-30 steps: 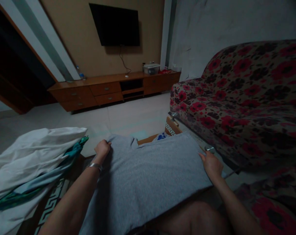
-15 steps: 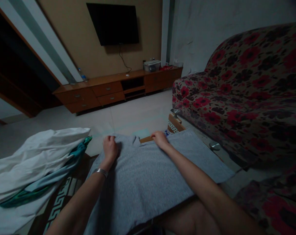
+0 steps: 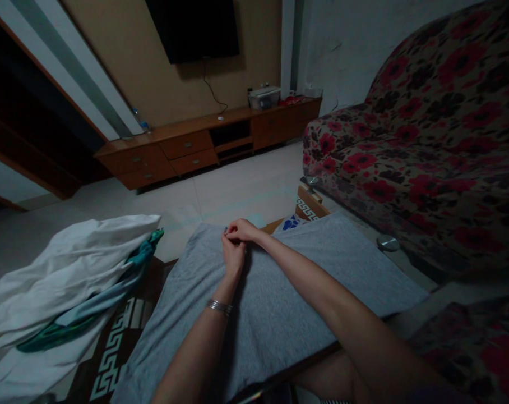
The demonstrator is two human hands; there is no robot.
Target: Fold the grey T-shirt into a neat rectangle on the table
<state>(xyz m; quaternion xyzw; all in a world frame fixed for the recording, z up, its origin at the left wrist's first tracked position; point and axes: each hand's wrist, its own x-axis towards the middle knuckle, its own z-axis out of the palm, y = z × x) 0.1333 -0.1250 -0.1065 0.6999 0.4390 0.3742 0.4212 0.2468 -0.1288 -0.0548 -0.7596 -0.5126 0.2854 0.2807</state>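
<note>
A grey shirt [image 3: 288, 292] lies spread over a low table in front of me, its far edge near my hands. My left hand [image 3: 234, 252] is closed at that far edge, fingers pinched on the cloth, with a metal bracelet on the wrist. Touching it from the right, my right hand [image 3: 244, 230] also has its fingers pinched at the same spot. The fingertips meet there and partly hide the bit of cloth between them.
White clothes [image 3: 78, 258] with a green garment [image 3: 56, 334] are piled on the left. A patterned table edge [image 3: 111, 353] shows beside them. A floral sofa [image 3: 380, 163] stands right, a wooden TV cabinet [image 3: 187, 148] at the back. A blue-and-white item [image 3: 292, 223] lies beyond the shirt.
My hands were apart on the shirt's far edge. The left has moved right and the right has moved left, so they now meet. The view has tilted down slightly.
</note>
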